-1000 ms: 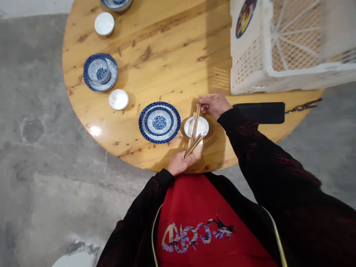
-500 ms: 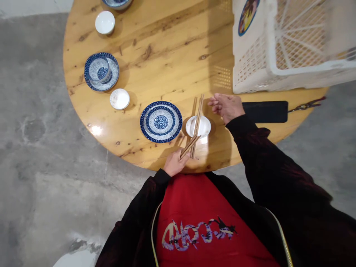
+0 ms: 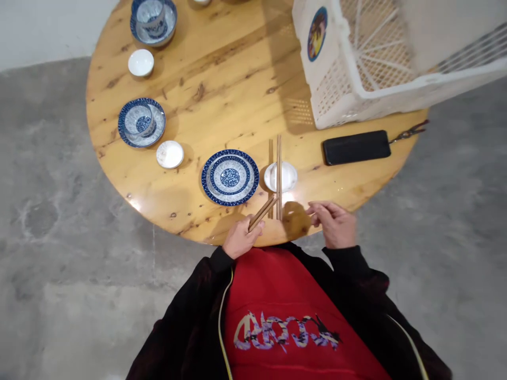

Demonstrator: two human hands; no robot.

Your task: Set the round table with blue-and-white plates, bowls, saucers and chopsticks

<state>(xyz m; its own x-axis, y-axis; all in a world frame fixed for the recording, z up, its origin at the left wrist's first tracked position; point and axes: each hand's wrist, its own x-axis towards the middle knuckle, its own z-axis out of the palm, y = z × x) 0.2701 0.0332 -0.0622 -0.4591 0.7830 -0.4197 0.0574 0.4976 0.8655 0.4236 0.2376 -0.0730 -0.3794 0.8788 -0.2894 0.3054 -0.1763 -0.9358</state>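
My left hand (image 3: pixel 241 237), at the near table edge, is closed around a small bundle of wooden chopsticks (image 3: pixel 262 214) that points up to the right. Just beyond their tips, another pair of chopsticks (image 3: pixel 279 153) lies lengthwise across a small white bowl (image 3: pixel 290 177). To the left of that bowl is a blue-and-white plate (image 3: pixel 229 178) with a smaller round patterned area inside its rim. My right hand (image 3: pixel 336 226) hovers over the near edge, right of the laid chopsticks. Its fingers are loosely bent and apart, with nothing visible in them.
A white plastic crate (image 3: pixel 336 100) stands at the back right of the round wooden table (image 3: pixel 222 116). In front of it are a black phone (image 3: pixel 356 148) and keys (image 3: pixel 407 133). On the left are patterned bowls on plates (image 3: pixel 159 120) and small white bowls (image 3: pixel 170 154).
My right hand has drawn back from beside the phone towards my body. The chopsticks on the bowl now lie straighter. My left hand keeps its bundle, and the view has shifted.
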